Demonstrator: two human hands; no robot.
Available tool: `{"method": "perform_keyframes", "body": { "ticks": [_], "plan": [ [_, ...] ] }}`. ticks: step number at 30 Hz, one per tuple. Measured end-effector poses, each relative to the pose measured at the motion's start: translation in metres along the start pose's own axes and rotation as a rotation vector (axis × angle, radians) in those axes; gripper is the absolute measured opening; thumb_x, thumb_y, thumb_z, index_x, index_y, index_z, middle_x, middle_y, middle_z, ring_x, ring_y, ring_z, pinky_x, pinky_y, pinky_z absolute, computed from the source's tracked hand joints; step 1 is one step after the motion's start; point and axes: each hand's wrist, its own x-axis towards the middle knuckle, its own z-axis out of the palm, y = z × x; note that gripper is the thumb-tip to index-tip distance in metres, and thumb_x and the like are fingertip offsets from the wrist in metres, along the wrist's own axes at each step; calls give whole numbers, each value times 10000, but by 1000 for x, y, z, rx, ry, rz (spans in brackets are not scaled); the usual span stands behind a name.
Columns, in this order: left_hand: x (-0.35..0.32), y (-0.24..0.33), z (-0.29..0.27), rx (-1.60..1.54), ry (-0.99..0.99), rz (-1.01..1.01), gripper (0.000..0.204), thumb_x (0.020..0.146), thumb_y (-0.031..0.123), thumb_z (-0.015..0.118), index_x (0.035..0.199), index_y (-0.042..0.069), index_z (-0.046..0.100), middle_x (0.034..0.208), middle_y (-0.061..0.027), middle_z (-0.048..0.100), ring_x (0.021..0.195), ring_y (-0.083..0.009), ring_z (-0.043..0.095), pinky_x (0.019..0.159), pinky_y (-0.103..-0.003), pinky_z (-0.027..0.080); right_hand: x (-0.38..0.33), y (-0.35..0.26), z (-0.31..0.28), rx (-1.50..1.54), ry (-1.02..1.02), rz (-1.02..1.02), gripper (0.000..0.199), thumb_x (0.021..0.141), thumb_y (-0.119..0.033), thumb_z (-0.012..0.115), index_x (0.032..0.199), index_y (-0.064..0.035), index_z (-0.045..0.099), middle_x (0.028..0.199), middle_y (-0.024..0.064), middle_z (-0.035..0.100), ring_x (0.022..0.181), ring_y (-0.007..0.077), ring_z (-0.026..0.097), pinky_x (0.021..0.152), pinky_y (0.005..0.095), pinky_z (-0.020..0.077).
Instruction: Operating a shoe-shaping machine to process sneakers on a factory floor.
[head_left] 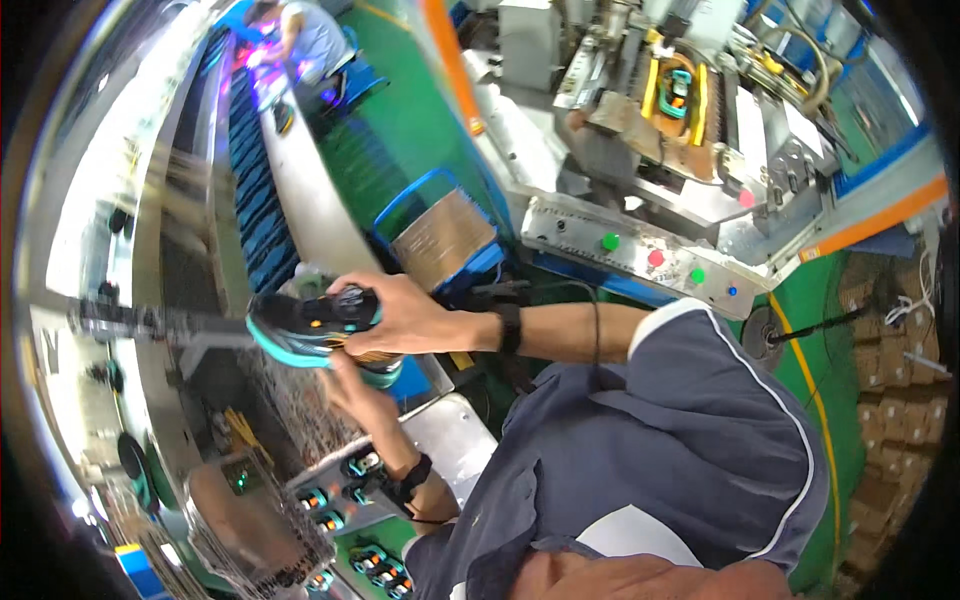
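A black sneaker (298, 322) with a teal sole edge and small orange marks is held in front of me, to the left of my body. Gripping its heel end from above is my right hand (405, 312), thumb and fingers wrapped round the upper. Below it, my left hand (362, 398) has its fingers against the shoe's lower side near the sole; part of that contact is hidden. Each wrist wears a black band. The shoe's toe points left, over the side of a conveyor line.
A conveyor with a dark blue rippled belt (258, 190) runs toward a seated person (312, 45). At right stands a machine with a button panel (640, 250), a shoe (680, 92) inside. A blue crate (447, 235) sits between. Several shoes (378, 570) fill a rack below.
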Motion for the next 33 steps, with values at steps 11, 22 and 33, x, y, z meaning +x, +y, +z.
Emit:
{"method": "perform_keyframes", "body": {
  "ticks": [11, 22, 33],
  "plan": [
    [-63, -7, 375, -141, -1015, -130, 550, 1008, 397, 446, 1387, -2, 433, 1278, -101, 539, 1101, -161, 526, 958, -319, 410, -170, -64, -330, -212, 910, 132, 561, 684, -90, 757, 1215, -45, 582, 1044, 54, 642, 943, 143, 594, 850, 282, 490],
    [-80, -134, 729, 235, -1024, 180, 751, 772, 442, 719, 1264, -71, 475, 1137, -284, 599, 1053, -405, 594, 914, -415, 467, -294, -100, -465, -495, 1575, 200, 490, 741, 1, 670, 1220, 0, 567, 1029, 66, 643, 895, 131, 605, 817, 271, 497],
    [-84, -161, 788, 295, -974, -144, 492, 682, 199, 734, 1052, -83, 574, 1017, -260, 649, 925, -358, 648, 842, -392, 509, -277, -99, -563, -733, 1614, 266, 473, 769, -63, 703, 1208, 47, 565, 994, 65, 632, 849, 122, 608, 771, 254, 506]
  ]
}}
